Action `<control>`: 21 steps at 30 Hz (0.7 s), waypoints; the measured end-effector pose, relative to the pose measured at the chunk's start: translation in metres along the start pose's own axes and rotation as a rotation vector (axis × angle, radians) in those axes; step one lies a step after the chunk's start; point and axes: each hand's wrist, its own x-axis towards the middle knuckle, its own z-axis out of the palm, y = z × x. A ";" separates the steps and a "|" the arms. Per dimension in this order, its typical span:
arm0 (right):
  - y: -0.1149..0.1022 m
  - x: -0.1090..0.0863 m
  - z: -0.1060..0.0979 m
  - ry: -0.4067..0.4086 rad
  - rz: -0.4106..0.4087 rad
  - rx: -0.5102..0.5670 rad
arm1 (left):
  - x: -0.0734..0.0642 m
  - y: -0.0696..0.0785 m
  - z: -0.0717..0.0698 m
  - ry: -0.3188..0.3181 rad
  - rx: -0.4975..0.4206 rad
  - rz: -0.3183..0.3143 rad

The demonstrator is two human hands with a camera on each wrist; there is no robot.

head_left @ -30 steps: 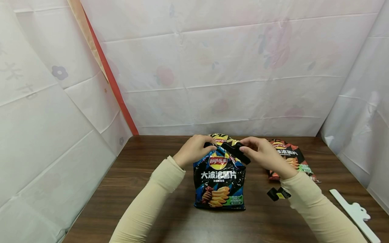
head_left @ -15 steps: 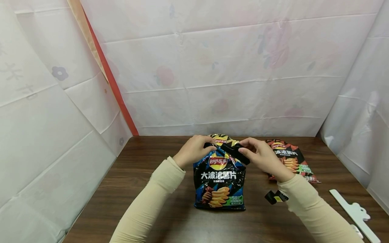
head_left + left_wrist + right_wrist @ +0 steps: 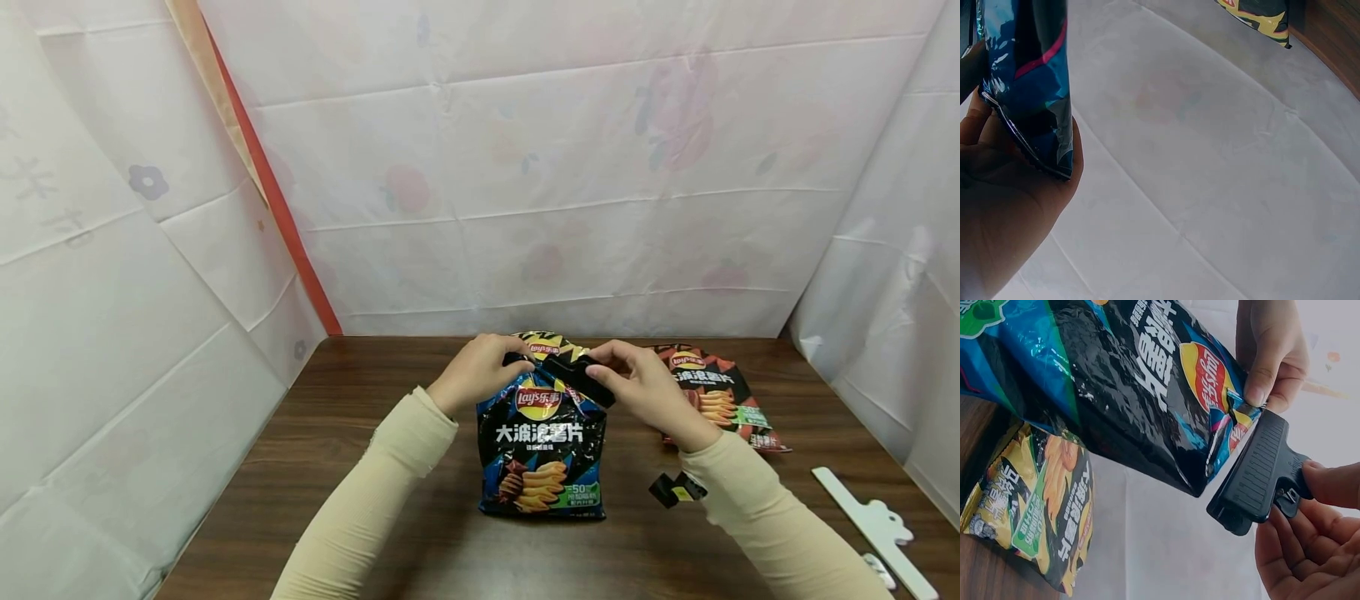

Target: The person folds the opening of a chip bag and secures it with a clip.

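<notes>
Clock taken from the blue-and-black Lay's chip bag (image 3: pixel 540 446), head view; bag upright on the wood-grain table (image 3: pixel 322 458), top folded over. Left hand (image 3: pixel 482 372) at 11, thumb and fingers pinching the fold. Right hand (image 3: pixel 651 390) at 2, pinching the handles of a black bag clip (image 3: pixel 579 380) between thumb and fingers. Clip lies along a 10-to-4 slant by the fold; right wrist view shows a gap along its lower part, contact at its upper end unclear. Yellow Lay's bag (image 3: pixel 546 342) behind, at 12, partly hidden. Red-and-black Lay's bag (image 3: pixel 731 400), between 2 and 3. White clip (image 3: pixel 870 525) well out, between 3 and 4.
</notes>
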 end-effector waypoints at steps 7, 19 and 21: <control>0.001 0.001 0.004 -0.008 0.013 0.013 | 0.000 0.000 0.000 0.004 0.004 0.000; 0.002 0.001 0.003 -0.035 0.042 0.053 | 0.000 -0.001 0.000 0.005 0.004 -0.002; 0.002 0.001 0.003 -0.044 0.044 0.065 | 0.000 -0.001 0.000 0.007 0.001 0.002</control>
